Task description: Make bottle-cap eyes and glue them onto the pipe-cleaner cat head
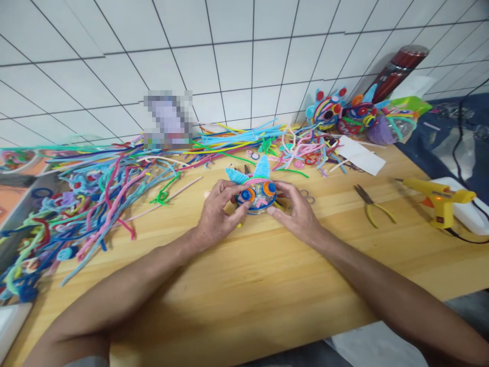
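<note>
Near a pixelated, unreadable panel (pixel 169 117), both hands (pixel 219 213) grip a blue-eared figure (pixel 260 192).

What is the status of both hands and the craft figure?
Left hand, right hand: both holding round multicoloured craft figure with blue fuzzy ears. Both eyes showing. Nothing seen blocking; yellow-handled metal pliers lie apart.

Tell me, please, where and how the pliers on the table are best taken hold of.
Probably by the two yellow handles, with the right hand coming from the person's side of the table: the pliers lie flat, handles spread toward the person, dark tips pointing away.
</note>
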A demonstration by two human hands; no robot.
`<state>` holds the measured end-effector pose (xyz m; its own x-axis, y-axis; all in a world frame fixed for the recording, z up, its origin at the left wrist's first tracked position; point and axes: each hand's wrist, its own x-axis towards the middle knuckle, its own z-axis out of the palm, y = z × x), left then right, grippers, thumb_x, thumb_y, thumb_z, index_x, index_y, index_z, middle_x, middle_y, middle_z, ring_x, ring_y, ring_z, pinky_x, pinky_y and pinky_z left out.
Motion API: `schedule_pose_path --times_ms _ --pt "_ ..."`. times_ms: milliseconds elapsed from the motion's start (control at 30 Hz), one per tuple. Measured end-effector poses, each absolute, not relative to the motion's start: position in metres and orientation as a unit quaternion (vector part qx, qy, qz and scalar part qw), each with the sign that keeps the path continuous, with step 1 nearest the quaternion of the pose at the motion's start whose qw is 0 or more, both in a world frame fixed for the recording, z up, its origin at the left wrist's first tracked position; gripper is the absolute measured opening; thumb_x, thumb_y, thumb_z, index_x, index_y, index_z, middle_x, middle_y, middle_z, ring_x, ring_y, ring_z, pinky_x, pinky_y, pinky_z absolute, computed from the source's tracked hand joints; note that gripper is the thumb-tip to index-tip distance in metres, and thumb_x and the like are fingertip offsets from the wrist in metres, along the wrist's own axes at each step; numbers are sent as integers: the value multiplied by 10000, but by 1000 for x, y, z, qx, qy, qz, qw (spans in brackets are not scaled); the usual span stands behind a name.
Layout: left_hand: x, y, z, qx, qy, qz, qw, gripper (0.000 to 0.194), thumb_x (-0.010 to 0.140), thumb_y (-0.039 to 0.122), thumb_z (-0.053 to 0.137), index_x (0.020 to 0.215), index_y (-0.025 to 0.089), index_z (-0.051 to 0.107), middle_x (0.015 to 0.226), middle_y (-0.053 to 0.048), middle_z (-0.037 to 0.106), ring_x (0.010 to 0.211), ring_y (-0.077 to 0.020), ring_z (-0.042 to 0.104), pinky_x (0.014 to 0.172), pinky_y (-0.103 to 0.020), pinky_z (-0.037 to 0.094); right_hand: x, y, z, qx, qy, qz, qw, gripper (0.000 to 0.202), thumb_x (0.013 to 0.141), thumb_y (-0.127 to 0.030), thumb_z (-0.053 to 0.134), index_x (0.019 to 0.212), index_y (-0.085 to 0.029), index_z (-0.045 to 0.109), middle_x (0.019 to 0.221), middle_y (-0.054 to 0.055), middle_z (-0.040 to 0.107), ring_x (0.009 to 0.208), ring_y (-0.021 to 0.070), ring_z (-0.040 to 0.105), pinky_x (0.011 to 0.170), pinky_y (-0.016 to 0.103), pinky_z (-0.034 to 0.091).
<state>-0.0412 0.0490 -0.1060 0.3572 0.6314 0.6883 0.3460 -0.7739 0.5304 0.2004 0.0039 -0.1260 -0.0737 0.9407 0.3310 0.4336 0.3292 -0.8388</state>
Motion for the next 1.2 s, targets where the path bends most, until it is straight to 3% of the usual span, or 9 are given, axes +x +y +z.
schedule_pose_path --times_ms 400,700,900,1200 --pt "-43 50 -108 812 284 486 157 390 949 139 749 1315 266 696 1024 -24 658 868 -146 636 748 -288 574 201 4 -129 -505 -673 290 455 566 923 -395 775 1420 -240 552 1431 143 687 1225 297 711 1038 515 604" --pt "-42 50 -107 814 280 488 140 448 931 188 788 1351 243 639 984 -16 668 839 -156 601 790 -318 563 200 3 -128 -502 -670 296 459 563 925 -394 783 1421 -260 552 1438 131 681 1238 307 702 1049 526 600" --pt "-41 50 -109 808 285 498 131 308 935 212 808 1198 228 650 960 -8 665 823 -149 612 761 -300 547 201 3 -128 -501 -673 294 459 557 922 -400 789 1412 -261 563 1430 125 680 1227 306 704 1052 522 597" --pt "-43 52 -112 813 289 491 118 267 963 249 787 1199 234 662 966 -24 688 835 -165 608 736 -310 542 202 2 -129 -503 -674 290 457 565 918 -386 793 1422 -267 569 1428 123 680 1229 307 705 1058 519 600"
